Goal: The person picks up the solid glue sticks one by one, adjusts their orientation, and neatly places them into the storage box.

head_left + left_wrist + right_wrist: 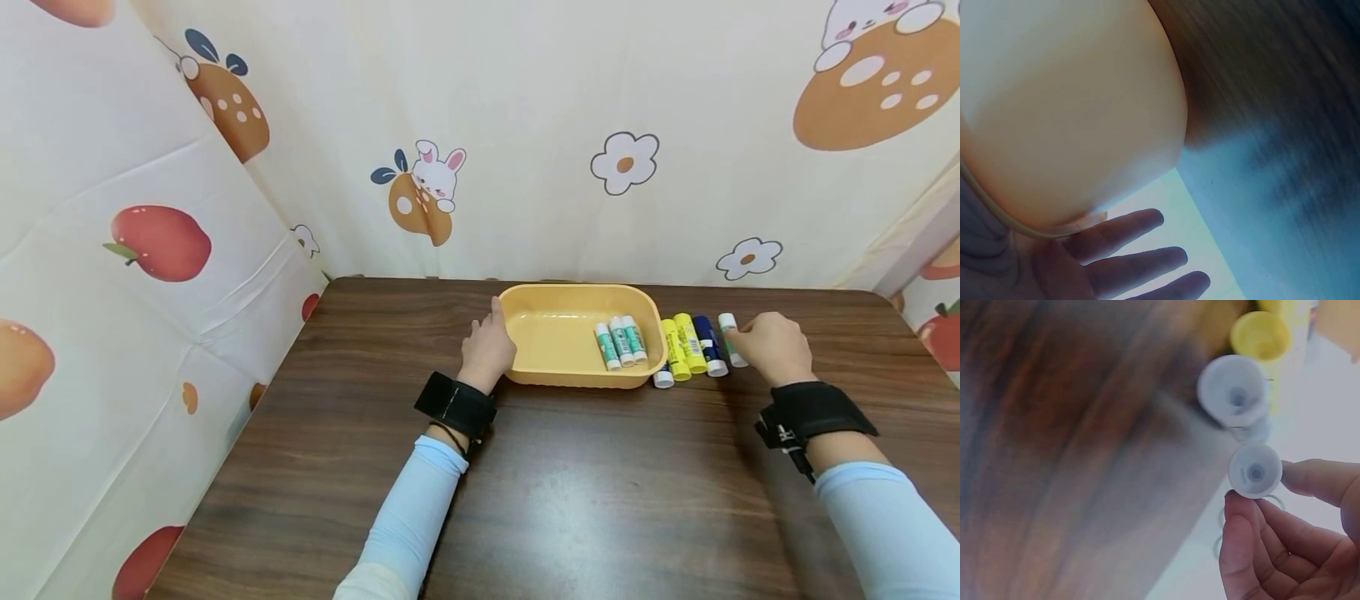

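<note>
My left hand (487,346) rests at the left end of a yellow plastic tray (547,342); in the left wrist view its fingers (1138,265) stretch out straight beside the tray wall (1085,112). Three small green-and-white glue sticks (621,342) lie side by side toward the tray's right end. To the right of the tray, my right hand (776,346) pinches another green-and-white glue stick (733,340) between thumb and fingers. The right wrist view shows its round white end (1255,472) close to the white end of the neighbouring stick (1233,394).
Beside the tray's right end lie two yellow glue sticks (684,343) and a dark blue one (709,346). Another white-ended stick (663,379) is partly hidden by the tray rim. A printed curtain (525,183) hangs behind the brown wooden table (600,483).
</note>
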The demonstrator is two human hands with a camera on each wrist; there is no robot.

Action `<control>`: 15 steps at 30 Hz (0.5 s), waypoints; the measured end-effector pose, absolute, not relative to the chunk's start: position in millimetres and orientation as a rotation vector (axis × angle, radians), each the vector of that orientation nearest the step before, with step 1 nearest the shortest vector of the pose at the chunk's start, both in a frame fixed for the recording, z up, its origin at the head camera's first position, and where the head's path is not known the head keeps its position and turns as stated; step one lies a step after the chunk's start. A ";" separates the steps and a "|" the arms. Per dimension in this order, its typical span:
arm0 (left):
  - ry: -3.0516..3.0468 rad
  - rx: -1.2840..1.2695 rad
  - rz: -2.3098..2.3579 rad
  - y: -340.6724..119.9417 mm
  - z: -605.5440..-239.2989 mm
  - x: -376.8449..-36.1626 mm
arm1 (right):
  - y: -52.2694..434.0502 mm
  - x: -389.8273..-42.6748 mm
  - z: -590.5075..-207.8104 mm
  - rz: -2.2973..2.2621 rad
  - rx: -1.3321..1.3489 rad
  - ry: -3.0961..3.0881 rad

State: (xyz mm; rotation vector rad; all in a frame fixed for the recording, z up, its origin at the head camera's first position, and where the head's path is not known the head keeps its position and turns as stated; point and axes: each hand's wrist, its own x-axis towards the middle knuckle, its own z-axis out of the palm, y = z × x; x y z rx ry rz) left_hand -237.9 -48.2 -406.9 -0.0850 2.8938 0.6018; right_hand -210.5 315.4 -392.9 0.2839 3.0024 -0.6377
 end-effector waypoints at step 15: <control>2.887 -0.071 0.611 -49.6 -405.8 -238.5 | 263.5 -209.2 -354.9 -0.775 0.114 3.027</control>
